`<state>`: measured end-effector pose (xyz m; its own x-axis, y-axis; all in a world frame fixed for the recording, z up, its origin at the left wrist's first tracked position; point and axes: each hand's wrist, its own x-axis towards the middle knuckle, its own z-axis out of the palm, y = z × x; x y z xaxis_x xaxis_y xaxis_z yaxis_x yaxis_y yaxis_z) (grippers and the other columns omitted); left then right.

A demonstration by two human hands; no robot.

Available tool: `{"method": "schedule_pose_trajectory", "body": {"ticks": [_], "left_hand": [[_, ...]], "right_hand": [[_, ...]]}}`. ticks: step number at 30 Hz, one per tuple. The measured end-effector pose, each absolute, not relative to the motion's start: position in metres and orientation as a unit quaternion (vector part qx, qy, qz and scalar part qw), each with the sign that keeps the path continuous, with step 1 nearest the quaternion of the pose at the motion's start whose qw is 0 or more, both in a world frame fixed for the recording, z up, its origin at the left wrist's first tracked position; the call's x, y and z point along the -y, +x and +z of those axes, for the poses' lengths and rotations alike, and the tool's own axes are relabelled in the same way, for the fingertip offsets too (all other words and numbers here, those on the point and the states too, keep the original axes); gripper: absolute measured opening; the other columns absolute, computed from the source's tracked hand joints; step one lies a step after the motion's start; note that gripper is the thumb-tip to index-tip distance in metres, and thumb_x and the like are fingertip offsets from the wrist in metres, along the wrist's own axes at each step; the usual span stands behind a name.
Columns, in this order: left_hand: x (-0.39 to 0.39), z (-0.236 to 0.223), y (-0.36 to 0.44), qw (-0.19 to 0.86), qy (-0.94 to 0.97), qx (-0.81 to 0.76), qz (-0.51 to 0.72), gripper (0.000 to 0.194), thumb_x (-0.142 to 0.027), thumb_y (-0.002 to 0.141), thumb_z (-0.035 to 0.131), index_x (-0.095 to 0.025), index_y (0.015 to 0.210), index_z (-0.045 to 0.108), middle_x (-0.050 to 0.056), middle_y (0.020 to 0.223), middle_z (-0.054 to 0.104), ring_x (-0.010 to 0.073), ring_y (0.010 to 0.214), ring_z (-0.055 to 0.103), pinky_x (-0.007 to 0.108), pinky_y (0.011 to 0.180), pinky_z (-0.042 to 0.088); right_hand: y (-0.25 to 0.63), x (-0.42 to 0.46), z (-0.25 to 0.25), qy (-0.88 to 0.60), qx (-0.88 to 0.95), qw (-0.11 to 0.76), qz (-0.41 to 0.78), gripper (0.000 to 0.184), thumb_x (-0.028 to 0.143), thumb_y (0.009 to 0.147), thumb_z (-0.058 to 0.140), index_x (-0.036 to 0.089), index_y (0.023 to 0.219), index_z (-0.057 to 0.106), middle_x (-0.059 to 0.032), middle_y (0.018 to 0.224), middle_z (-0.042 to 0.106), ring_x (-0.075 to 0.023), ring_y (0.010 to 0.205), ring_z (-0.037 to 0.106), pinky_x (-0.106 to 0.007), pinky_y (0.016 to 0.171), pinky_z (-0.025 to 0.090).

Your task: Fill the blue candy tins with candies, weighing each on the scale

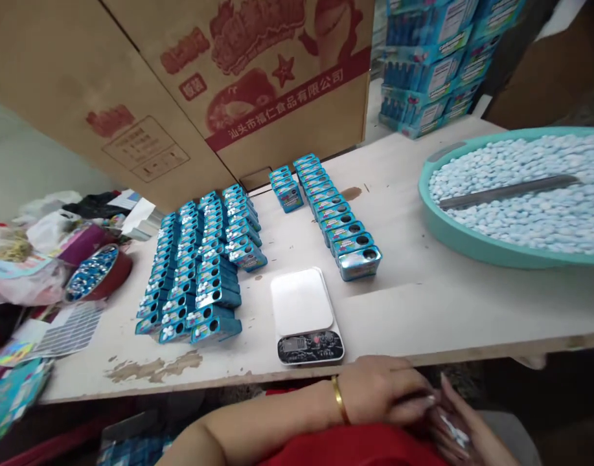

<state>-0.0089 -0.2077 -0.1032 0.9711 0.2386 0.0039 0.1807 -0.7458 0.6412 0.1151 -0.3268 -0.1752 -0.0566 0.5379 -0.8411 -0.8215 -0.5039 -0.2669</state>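
Note:
My left hand (381,391), with a gold bangle at the wrist, is just below the table's front edge. Its fingers are curled and reach across to my right hand; anything inside them is hidden. My right hand (464,424) is cupped beside it, thumb raised, around a few small pale-blue and white candies (455,430). Nearest on the table is a white kitchen scale (301,301) with a black control panel and a bare platform. Behind it stands a row of small blue candy boxes (335,210) with dark round openings, and a shorter row (287,194) beside it.
Left of the scale, several rows of blue boxes (219,291) show white candies in many openings. A teal basin (430,207) of pale candies with a dark flat bar stands right. Behind are a large carton (297,129) and stacked blue packs (423,77); a red bowl (122,272) is left.

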Motion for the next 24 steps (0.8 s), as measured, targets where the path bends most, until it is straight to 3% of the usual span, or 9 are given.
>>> {"method": "schedule_pose_trajectory", "body": {"ticks": [3,6,10,13,15,19,24], "left_hand": [[0.221,-0.106,-0.007,0.216,0.976,-0.001,0.039,0.021,-0.030,0.091,0.045,-0.015,0.091,0.059,0.003,0.086,0.062,0.0134,0.075,0.054,0.027,0.065,0.041],[0.235,-0.106,-0.026,0.137,0.989,-0.019,0.052,0.021,-0.029,0.091,0.044,-0.017,0.083,0.059,0.003,0.086,0.061,0.0140,0.073,0.052,0.029,0.064,0.037],[0.228,-0.093,-0.077,0.161,0.979,-0.056,0.116,0.030,-0.043,0.090,0.045,-0.018,0.102,0.057,0.005,0.099,0.062,0.0153,0.083,0.054,0.030,0.069,0.038],[0.187,-0.071,-0.122,0.158,0.960,-0.130,0.192,0.029,-0.036,0.092,0.043,-0.017,0.111,0.052,0.006,0.101,0.063,0.0155,0.089,0.055,0.029,0.078,0.040],[0.146,-0.055,-0.152,0.101,0.936,-0.250,0.226,0.026,-0.033,0.092,0.045,-0.016,0.110,0.052,0.008,0.104,0.062,0.0175,0.095,0.055,0.030,0.083,0.041],[0.066,-0.038,-0.198,-0.080,0.884,-0.448,0.106,0.022,-0.029,0.087,0.051,-0.017,0.106,0.055,0.009,0.104,0.059,0.0217,0.095,0.053,0.034,0.081,0.040],[0.009,-0.047,-0.206,-0.128,0.879,-0.458,0.038,0.021,-0.026,0.079,0.058,-0.019,0.099,0.059,0.010,0.108,0.054,0.0261,0.101,0.048,0.037,0.080,0.037]], "right_hand": [[0.094,0.332,-0.150,-0.425,-0.228,0.509,0.713,0.036,0.050,0.062,0.076,0.018,0.071,0.064,0.0025,0.050,0.057,-0.0094,0.040,0.051,-0.018,0.035,0.038],[0.064,0.322,-0.136,-0.386,-0.243,0.542,0.706,0.032,0.038,0.054,0.084,0.017,0.071,0.066,0.0022,0.053,0.061,-0.0109,0.043,0.055,-0.020,0.038,0.044],[0.035,0.315,-0.136,-0.365,-0.204,0.561,0.715,0.030,0.026,0.052,0.085,0.015,0.072,0.067,0.0043,0.052,0.059,-0.0042,0.035,0.045,-0.014,0.031,0.034],[0.032,0.319,-0.137,-0.355,-0.153,0.576,0.720,0.035,0.025,0.050,0.086,0.013,0.077,0.066,0.0047,0.054,0.055,-0.0012,0.035,0.037,-0.011,0.027,0.023],[0.036,0.321,-0.139,-0.359,-0.116,0.585,0.718,0.039,0.023,0.049,0.086,0.014,0.081,0.066,0.0053,0.056,0.053,-0.0006,0.037,0.034,-0.010,0.028,0.019],[0.043,0.316,-0.143,-0.408,-0.063,0.575,0.706,0.044,0.025,0.051,0.086,0.017,0.087,0.063,0.0078,0.056,0.047,0.0003,0.038,0.028,-0.010,0.029,0.019],[0.033,0.286,-0.144,-0.432,0.022,0.547,0.717,0.038,0.039,0.062,0.081,0.015,0.085,0.062,0.0073,0.058,0.045,0.0011,0.038,0.026,-0.009,0.030,0.017]]}}
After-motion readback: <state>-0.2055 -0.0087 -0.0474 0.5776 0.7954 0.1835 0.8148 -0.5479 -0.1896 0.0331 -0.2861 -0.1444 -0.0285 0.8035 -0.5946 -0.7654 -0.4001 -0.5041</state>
